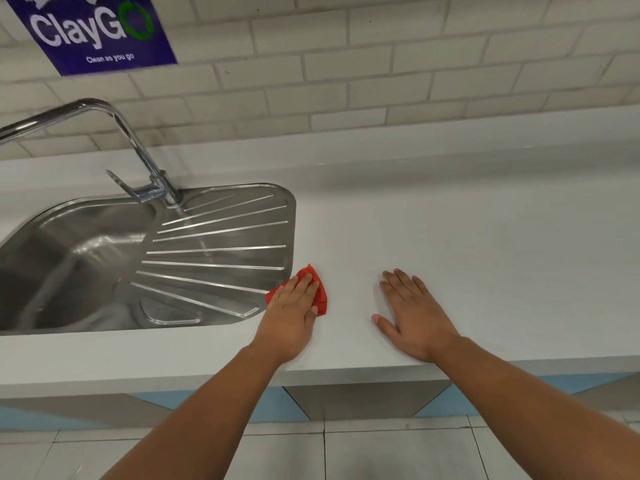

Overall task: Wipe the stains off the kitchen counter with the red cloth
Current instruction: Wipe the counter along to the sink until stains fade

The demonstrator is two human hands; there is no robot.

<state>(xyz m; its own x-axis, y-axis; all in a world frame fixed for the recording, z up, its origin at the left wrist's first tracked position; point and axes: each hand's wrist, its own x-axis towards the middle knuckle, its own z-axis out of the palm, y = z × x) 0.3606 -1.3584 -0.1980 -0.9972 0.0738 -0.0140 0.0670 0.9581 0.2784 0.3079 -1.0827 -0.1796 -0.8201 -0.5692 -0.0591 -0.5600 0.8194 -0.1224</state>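
Observation:
The red cloth lies crumpled on the white kitchen counter, right beside the drainboard's corner. My left hand presses flat on top of it with straight fingers, covering most of the cloth. My right hand rests palm down on the bare counter to the right, fingers spread, holding nothing. No stains stand out on the counter surface from this view.
A steel sink with a ribbed drainboard fills the left side, and a chrome tap rises behind it. A tiled wall with a blue poster stands at the back. The counter's front edge runs just below my wrists.

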